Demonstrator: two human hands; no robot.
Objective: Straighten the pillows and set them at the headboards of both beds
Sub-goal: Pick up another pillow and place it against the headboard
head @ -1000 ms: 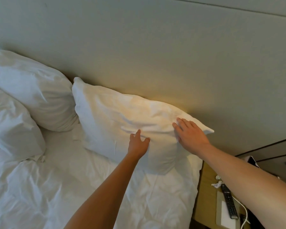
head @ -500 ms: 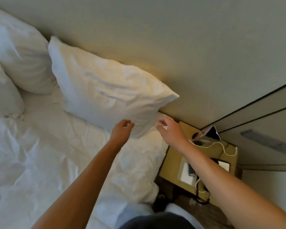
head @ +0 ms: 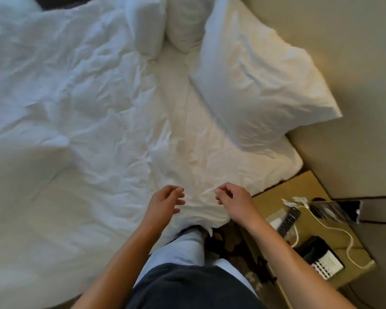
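A white pillow (head: 261, 85) is seen propped against the headboard (head: 354, 63), beside 2 more pillows (head: 165, 25). The left hand (head: 165, 204) and right hand (head: 234, 200) are held empty, fingers loosely curled, above the rumpled duvet (head: 87, 119).

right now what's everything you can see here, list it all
pillows: three, white, one leaning on the headboard, two behind it at top
duvet: one, white, crumpled across the bed
sheet: one, white, bare strip below the near pillow
headboard: one, beige, right side
nightstand: one, tan, right of the bed
remote: one, black, on the nightstand
phone: one, black with white keypad, nightstand's near end
cable: one, white, looping across the nightstand
left hand: empty, fingers loose, over the sheet
right hand: empty, fingers curled, over the sheet's edge
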